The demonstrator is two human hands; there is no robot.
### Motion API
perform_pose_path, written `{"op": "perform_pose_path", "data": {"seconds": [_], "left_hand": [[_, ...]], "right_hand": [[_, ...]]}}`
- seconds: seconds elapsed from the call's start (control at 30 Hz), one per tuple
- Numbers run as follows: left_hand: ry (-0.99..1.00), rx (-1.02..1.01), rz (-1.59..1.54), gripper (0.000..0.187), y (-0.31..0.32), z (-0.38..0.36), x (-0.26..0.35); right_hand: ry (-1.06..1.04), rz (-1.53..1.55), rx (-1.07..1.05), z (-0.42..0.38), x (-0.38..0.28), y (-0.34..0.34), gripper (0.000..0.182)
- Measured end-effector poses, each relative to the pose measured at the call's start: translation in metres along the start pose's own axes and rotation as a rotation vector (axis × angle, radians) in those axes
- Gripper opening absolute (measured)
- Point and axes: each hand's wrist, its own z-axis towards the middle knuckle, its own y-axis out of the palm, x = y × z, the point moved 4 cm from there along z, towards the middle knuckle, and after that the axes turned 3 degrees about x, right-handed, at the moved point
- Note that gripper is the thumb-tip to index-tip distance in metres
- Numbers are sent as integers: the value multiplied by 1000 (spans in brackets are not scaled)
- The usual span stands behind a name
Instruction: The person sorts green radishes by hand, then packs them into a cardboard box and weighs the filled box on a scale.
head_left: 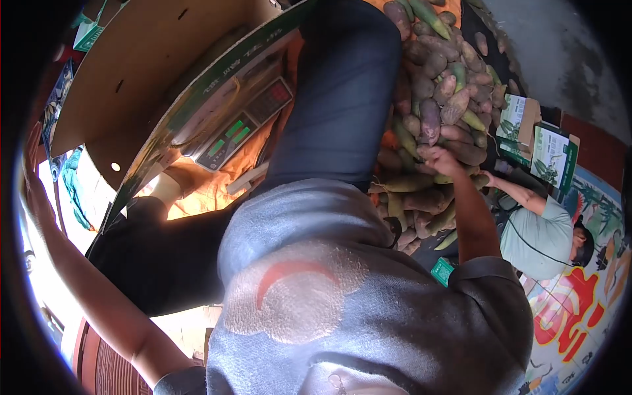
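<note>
My right hand (442,160) is on the heap of purple and green root vegetables (454,105), its fingers closed round the end of a purple root (424,151). A long purple root (430,122) lies just beyond the fingertips. My left arm reaches up the far left edge, outside a large open cardboard box (131,79). The left hand (31,141) is at the dark rim of the view, and its fingers cannot be made out. Between the box and my leg, a scale (240,125) with green lit displays stands on orange cloth (253,161).
At the right, a co-worker in a light shirt (536,237) reaches a hand (488,178) to the heap's edge. Two printed cartons (517,122) (553,155) stand beside the heap. A small green box (442,270) is near my right elbow. My legs (339,99) lie between scale and heap.
</note>
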Motion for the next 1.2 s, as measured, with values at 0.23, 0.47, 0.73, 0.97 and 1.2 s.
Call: {"op": "perform_pose_path", "data": {"seconds": [0.23,0.47,0.73,0.97,1.2], "left_hand": [[-47,4,-78,53,-10,14,-49],[-259,174,-162,51,-24,16,-77],[-226,260,-283,44,-18,30,-75],[-1,-175,-338,47,6,31,-16],[73,-291,81,37,14,13,28]], "right_hand": [[324,-660,-323,-23,-13,97,71],[75,-961,-79,-18,20,128,52],[133,-249,409,12,3,43,63],[-393,244,876,8,-175,-148,41],[-870,-162,676,-86,-498,-208,55]]}}
